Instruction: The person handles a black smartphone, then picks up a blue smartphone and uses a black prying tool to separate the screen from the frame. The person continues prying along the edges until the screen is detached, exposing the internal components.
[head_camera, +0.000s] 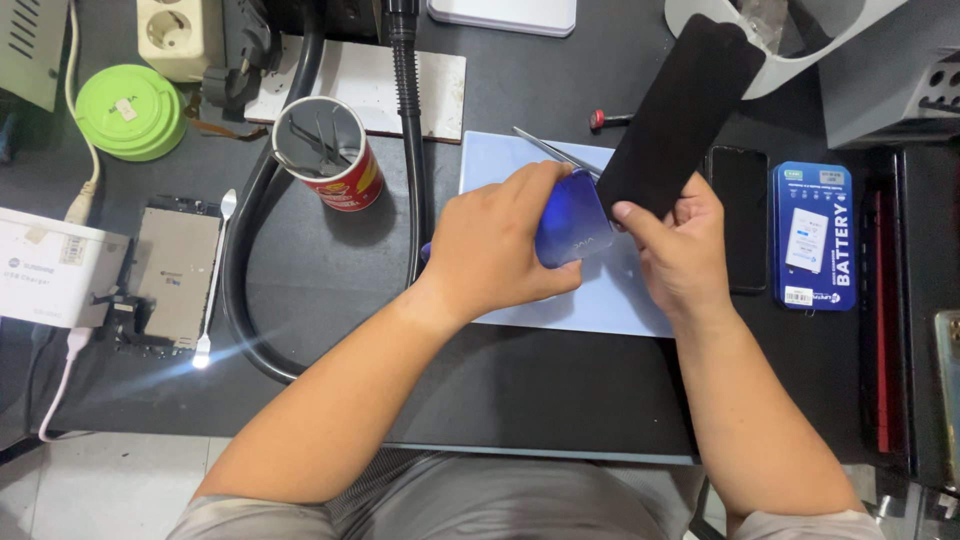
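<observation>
My left hand (495, 245) grips a glossy blue phone body (570, 220) from above, holding it over a pale blue work mat (600, 295). My right hand (680, 250) pinches the lower edge of a flat black screen panel (680, 115), which tilts up and away from the blue body toward the far right. A pair of metal tweezers (550, 150) lies on the mat just behind my left hand.
A black phone (738, 215) and a blue battery box (815, 235) lie to the right. A red can holding tools (328, 150), a black flexible hose (410, 130), a green lid (128, 110), a white charger box (55, 265) and an opened device (175, 275) sit to the left.
</observation>
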